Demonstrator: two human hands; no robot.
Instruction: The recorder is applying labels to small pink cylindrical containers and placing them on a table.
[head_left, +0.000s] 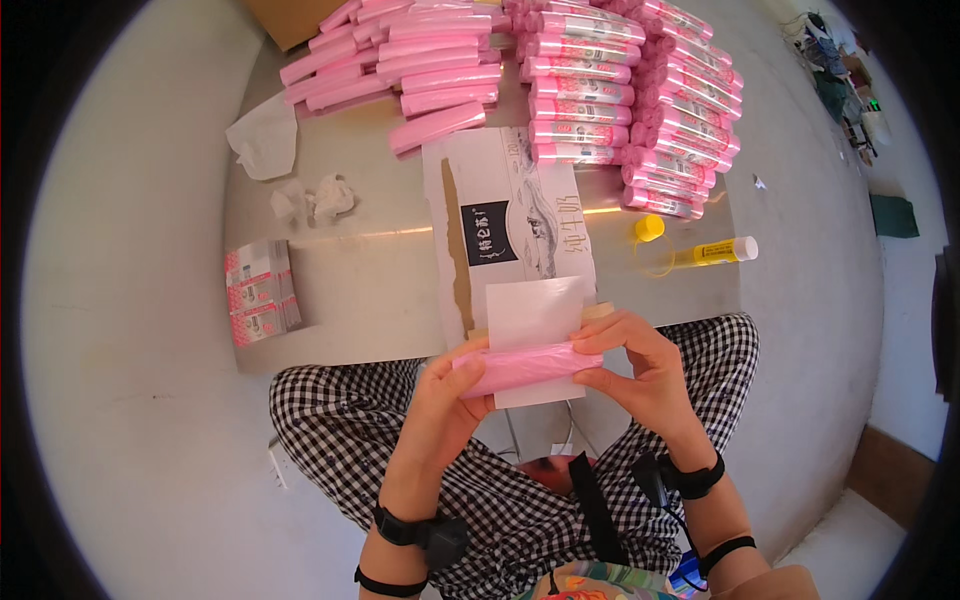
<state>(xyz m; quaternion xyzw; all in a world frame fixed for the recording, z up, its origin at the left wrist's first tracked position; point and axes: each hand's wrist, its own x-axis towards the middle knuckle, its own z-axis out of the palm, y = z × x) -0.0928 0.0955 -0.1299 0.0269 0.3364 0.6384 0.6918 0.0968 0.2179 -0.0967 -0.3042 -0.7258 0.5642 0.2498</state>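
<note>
Between my two hands is a roll of pink plastic bags (528,369), lying nearly level. My left hand (440,405) grips its left end, the thumb on top. At the right end, the fingers and thumb of my right hand (643,372) pinch the roll. A white label sheet (534,308) lies behind the roll and sticks out above and below it; its printed side, if any, is hidden. Under and beyond it lies a flattened white carton piece (550,225) with a torn brown strip on its left.
Several unlabelled pink rolls (440,75) are heaped at the far left, beside stacked labelled rolls (580,110). A label stack (262,290) sits at the left edge of the metal table (370,290). Crumpled paper (330,198) lies nearby; a yellow glue stick (715,252) and yellow cap (650,227) are right.
</note>
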